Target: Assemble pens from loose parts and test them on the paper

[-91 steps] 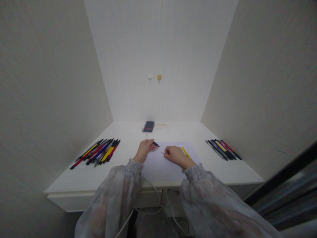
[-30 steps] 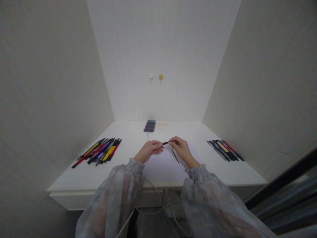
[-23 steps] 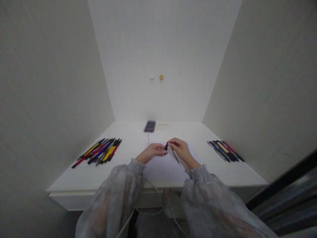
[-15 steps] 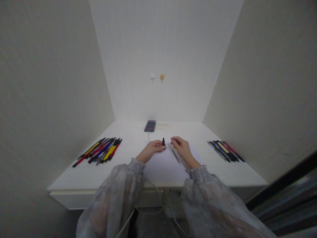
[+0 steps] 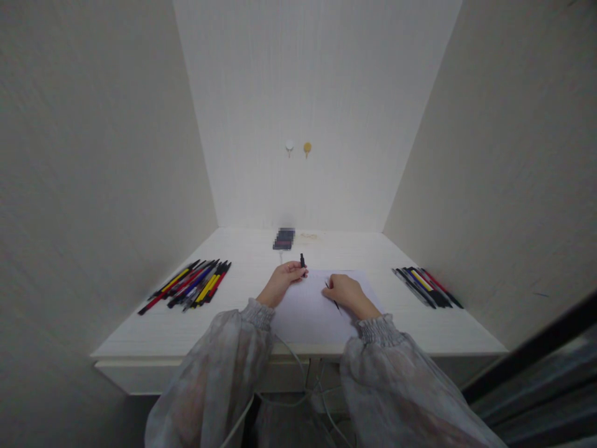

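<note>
My left hand (image 5: 285, 277) pinches a short black pen part (image 5: 303, 261) upright between thumb and fingers, above the left part of a white sheet of paper (image 5: 310, 317). Which end of a pen it is, I cannot make out. Over the right part of the sheet, my right hand (image 5: 346, 294) has its fingers closed on a thin dark pen refill (image 5: 336, 305). The hand covers the refill's middle, and its two ends show on either side of the fingers.
A loose pile of colored pens (image 5: 196, 285) lies on the left of the white desk (image 5: 247, 292). More pens (image 5: 428, 287) lie side by side on the right. A blurred-out phone-like object (image 5: 284, 239) with a cable is at the back. Walls rise on three sides.
My right hand has come down toward me and closed on the refill lying on the paper. The left hand has shifted slightly left and tilted the black pen part.
</note>
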A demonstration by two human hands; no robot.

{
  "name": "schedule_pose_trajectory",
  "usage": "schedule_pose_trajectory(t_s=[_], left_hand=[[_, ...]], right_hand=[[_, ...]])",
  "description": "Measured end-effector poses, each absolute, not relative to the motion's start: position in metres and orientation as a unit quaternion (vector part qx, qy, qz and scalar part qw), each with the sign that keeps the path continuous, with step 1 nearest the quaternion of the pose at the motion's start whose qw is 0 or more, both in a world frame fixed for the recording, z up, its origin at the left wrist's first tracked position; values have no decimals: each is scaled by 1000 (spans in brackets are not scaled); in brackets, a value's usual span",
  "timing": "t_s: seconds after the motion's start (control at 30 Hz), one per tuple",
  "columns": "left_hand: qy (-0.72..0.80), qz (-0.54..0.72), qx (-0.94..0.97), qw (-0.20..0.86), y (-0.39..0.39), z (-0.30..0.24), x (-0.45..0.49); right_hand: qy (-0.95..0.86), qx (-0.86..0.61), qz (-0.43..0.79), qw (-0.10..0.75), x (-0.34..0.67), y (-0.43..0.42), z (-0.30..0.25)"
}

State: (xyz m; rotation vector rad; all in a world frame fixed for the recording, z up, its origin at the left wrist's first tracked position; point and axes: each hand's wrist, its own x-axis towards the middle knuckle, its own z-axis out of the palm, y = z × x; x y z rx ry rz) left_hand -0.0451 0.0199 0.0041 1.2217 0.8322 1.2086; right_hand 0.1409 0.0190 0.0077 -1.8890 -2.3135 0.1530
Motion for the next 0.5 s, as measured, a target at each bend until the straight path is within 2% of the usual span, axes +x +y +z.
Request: schedule_pose_trajectory(t_s=[0.5], left_hand=[[365, 510, 531, 570, 21, 1, -46]], right_hand=[[-780, -623, 21, 59, 137, 19, 8]])
